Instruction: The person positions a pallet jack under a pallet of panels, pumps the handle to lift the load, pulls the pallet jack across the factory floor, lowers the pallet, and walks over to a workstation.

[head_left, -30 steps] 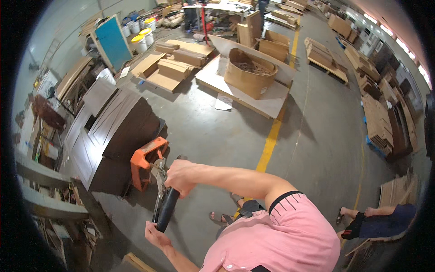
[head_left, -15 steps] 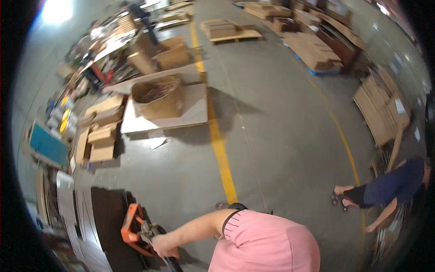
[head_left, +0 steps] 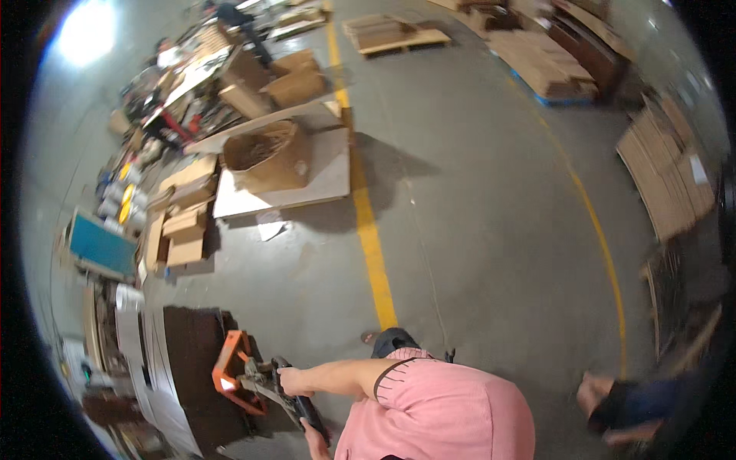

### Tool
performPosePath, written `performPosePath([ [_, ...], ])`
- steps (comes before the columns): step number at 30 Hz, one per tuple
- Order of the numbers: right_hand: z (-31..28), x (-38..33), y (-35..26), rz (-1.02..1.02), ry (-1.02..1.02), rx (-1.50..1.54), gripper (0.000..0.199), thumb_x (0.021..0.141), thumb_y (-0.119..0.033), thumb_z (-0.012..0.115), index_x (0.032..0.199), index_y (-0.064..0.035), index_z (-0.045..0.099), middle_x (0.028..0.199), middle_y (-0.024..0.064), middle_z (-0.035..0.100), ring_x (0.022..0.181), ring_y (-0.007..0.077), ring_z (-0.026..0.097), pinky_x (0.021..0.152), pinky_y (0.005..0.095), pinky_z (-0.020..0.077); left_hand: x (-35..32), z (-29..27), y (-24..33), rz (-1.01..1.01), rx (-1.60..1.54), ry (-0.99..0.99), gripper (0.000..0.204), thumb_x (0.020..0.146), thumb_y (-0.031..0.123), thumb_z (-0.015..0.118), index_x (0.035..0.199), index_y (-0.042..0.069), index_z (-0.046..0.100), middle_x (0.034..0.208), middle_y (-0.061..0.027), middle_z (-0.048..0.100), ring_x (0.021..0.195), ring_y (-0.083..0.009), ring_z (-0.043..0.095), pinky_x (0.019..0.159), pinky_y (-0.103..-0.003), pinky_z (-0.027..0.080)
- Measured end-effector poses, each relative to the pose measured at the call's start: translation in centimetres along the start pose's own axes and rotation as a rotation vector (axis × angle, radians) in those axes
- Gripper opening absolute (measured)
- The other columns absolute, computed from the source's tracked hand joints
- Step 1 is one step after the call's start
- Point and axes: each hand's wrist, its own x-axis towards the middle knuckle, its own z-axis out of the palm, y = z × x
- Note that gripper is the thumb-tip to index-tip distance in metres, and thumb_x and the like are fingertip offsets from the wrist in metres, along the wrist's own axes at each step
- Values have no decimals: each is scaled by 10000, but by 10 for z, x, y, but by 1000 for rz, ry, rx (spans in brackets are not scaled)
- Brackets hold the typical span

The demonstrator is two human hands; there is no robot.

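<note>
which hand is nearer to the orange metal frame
Right: the right hand grips the black cylindrical handle, right of the orange metal frame in view; the left hand is lower, at the handle's other end, farther away.

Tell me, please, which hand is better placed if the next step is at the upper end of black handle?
Right, I would judge: the right hand grips the black handle near that end, closer to the orange frame. The left hand is at the lower end.
</note>
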Motion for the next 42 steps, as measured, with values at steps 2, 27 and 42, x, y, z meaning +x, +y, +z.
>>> performPosePath([
  [2, -5, -8, -13, -46, -62, -30, 298, 595, -340, 803, 875, -251, 756, 905, -26, 719, 944, 172, 661, 951, 380, 367, -5, -3, -19, 95, 87, 28, 824, 941, 716, 285, 764, -13, 627, 550, -121, 560, 435, -263, 557, 435, -401, 431],
  [27, -103, -340, 136, -319, -137, 212, 434, 683, -416, 755, 1054, -195, 712, 838, 87, 705, 815, 295, 686, 846, 441, 471, -291, 294, 135, 37, 194, -82, 937, 959, 676, 109, 860, -40, 705, 917, -278, 680, 1014, -411, 642, 937, -471, 442],
  [42, -157, -576, 110, -278, -234, 257, 629, 531, -294, 879, 1123, -162, 715, 906, 121, 728, 872, 280, 704, 781, 369, 537, -509, 472, 152, 419, -38, 372, 665, 941, 642, 360, 867, 77, 701, 810, -199, 681, 820, -405, 648, 779, -494, 496],
])
